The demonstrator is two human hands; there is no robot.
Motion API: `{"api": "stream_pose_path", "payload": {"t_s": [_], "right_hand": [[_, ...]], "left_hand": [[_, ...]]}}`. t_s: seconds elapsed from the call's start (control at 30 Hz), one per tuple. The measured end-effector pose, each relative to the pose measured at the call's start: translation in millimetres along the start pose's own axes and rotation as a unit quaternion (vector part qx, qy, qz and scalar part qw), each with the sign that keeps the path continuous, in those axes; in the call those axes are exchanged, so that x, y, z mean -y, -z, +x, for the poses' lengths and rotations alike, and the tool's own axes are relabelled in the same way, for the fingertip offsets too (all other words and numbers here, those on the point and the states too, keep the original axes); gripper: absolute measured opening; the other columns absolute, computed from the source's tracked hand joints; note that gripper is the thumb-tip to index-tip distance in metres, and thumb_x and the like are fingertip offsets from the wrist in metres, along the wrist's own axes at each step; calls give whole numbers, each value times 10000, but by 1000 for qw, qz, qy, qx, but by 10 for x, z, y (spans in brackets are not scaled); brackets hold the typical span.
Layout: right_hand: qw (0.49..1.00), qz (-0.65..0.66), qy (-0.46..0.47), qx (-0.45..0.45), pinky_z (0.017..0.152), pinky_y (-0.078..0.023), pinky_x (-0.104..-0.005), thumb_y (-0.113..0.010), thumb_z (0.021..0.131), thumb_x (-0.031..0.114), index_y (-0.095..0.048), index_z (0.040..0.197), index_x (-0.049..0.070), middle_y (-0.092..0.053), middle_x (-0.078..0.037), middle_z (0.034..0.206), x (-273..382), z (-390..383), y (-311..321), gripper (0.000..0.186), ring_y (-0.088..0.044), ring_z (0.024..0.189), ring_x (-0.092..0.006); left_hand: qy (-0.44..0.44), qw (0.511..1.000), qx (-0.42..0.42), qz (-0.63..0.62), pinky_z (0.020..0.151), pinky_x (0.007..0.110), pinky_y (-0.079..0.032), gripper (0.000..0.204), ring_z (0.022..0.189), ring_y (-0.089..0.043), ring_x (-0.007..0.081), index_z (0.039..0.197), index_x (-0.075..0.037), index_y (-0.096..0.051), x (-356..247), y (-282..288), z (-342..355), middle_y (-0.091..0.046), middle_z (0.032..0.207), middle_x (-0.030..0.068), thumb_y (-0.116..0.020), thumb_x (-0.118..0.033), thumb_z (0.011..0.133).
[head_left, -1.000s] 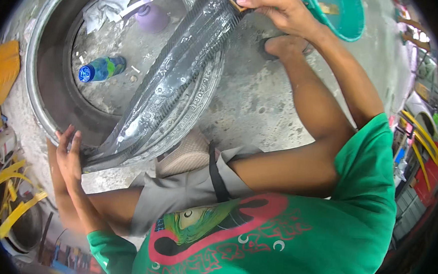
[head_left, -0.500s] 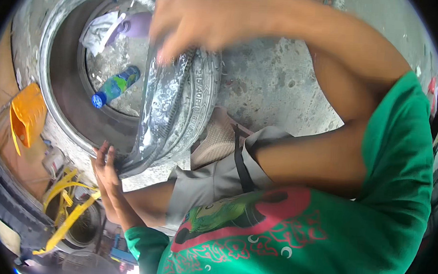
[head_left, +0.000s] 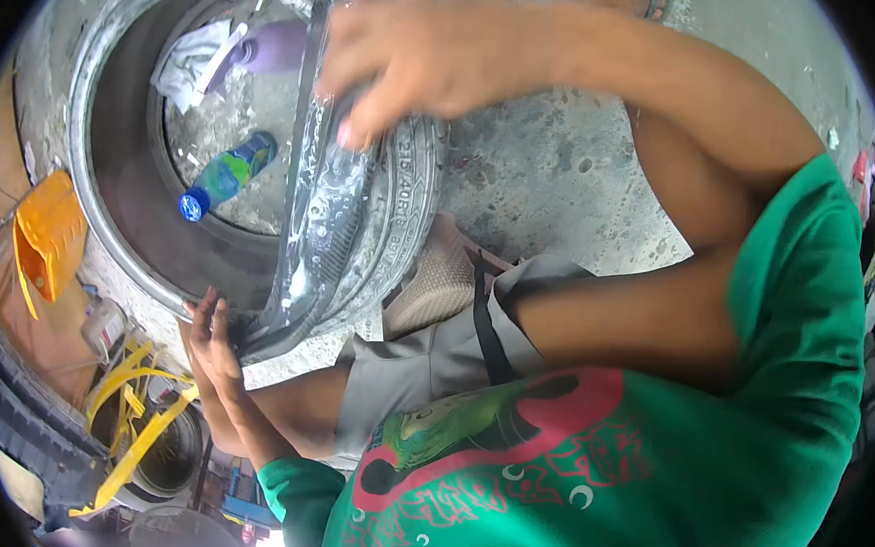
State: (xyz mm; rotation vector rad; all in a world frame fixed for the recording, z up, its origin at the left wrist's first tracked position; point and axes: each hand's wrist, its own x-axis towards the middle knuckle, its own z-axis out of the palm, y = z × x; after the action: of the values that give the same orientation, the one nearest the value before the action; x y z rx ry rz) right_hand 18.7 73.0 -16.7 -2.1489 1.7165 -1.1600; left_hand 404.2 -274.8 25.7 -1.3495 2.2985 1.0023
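A dusty tyre (head_left: 90, 142) lies on the floor before me. Along its right side runs a dark strip (head_left: 322, 228) with a glossy, wet-looking face; whether that gloss is liquid or clear film I cannot tell. Over the strip's upper part is my right hand (head_left: 410, 61), blurred by motion, thumb apart from its bent fingers; anything under the palm is hidden. My left hand (head_left: 215, 345) rests against the tyre's near edge, fingers stretched upward. Within the tyre's ring lie a blue-green plastic bottle (head_left: 228, 175), a purple bottle (head_left: 274, 47) and a crumpled white cloth (head_left: 188, 63).
An orange plastic container (head_left: 51, 233) stands left of the tyre. Nearer me are yellow straps (head_left: 141, 446), a small whitish container (head_left: 105, 327) and a black curved part (head_left: 23, 414). My bent legs flank a beige mesh item (head_left: 429, 286) on the grey concrete floor (head_left: 534, 169).
My right hand has shifted slightly right and down along the glossy strip. My left hand stays at the tyre's near edge. The view has moved a little.
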Motion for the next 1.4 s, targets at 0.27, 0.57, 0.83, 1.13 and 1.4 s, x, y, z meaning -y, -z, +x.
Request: {"api": "stream_pose_path", "payload": {"t_s": [0.27,0.57,0.83,1.13,1.4], "right_hand": [[998,-53,-40,-12,948,-275,-434,-665,900,15,-751,880,242,-636,31,880,-72,-105,91,244,-542,972,-145],[988,-106,-103,-37,980,-246,-409,-713,905,133,-785,902,237,-635,54,888,-137,-449,678,126,-467,919,-142],[979,-135,-150,-29,977,-274,-431,-712,895,125,-786,902,235,-665,34,956,-309,-731,1013,133,-513,983,-123],[990,-50,-124,-40,936,-296,-451,-705,877,90,-788,907,231,-566,24,887,-136,-399,671,166,-522,968,-135],[998,23,-48,-23,931,-271,-428,-679,924,132,-769,877,225,-575,20,836,-43,-107,250,138,-486,916,-146]], "left_hand": [[-22,997,-20,68,1231,407,-179,488,1547,-232,340,1342,18,-633,-212,-51,-60,-598,1396,254,-644,-299,971],[-63,997,40,-2,1171,400,-322,649,1384,-481,296,1533,-4,-415,-458,-243,137,-520,1493,218,-647,-259,983],[-61,997,24,-32,1157,416,-357,703,1387,-482,306,1592,-77,-334,-579,-298,88,-498,1513,233,-638,-267,987],[-25,999,18,-34,1095,395,-432,682,1351,-502,294,1578,-71,-359,-354,-136,-10,-514,1477,268,-664,-201,981],[-21,997,14,-76,1102,393,-436,684,1362,-498,301,1574,-68,-362,-205,-78,-114,-510,1481,263,-668,-220,982]]}}
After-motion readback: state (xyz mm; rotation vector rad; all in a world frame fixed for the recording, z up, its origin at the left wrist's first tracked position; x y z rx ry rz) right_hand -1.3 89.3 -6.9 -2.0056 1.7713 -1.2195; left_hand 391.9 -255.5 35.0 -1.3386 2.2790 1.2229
